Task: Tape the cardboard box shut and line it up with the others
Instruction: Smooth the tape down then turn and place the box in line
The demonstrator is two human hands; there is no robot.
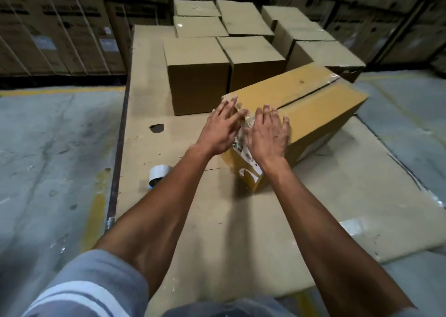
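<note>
A long cardboard box lies at an angle on flattened cardboard sheets, its top seam running away to the upper right with clear tape over the near end. My left hand and my right hand both press flat, fingers spread, on the near end of the box, on either side of the taped seam. Neither hand holds anything. A roll of clear tape lies on the cardboard sheet to the left of my left forearm. Closed boxes stand lined up in rows just behind.
Large strapped cartons are stacked along the back wall. Bare concrete floor with a yellow line lies to the left, more concrete to the right. A dark hole shows in the cardboard sheet left of the box.
</note>
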